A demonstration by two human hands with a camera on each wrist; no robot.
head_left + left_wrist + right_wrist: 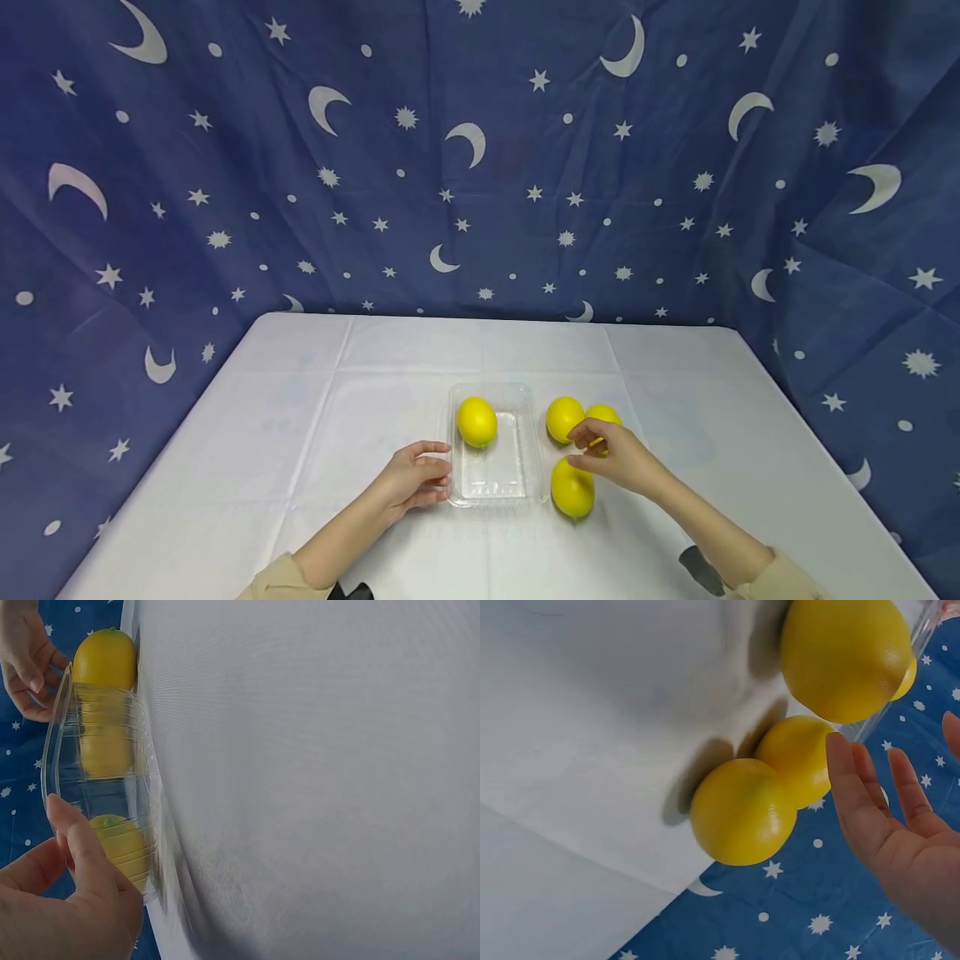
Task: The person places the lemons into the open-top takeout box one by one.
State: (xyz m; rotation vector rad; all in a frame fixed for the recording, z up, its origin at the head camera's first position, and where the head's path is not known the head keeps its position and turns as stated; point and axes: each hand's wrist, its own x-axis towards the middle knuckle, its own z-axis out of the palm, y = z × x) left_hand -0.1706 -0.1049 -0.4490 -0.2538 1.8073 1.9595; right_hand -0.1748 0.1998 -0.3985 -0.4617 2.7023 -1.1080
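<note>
A clear plastic container (497, 492) stands on the table with one yellow lemon (477, 422) in its far left part. My left hand (416, 479) rests its fingertips at the container's left rim, fingers loosely bent; the left wrist view shows a fingertip (64, 810) against that rim. Right of the container lie three more lemons: a near one (573, 490), a far one (564, 418) and another (604, 414) partly hidden by my right hand. Holding nothing, my right hand (618, 458) hovers over this group with fingers apart, its thumb overlapping the near lemon in the head view.
A white cloth covers the table (360, 400). Behind and at both sides hangs a blue curtain (510, 250) with moons and stars. A dark grey object (699, 570) shows beside the right forearm.
</note>
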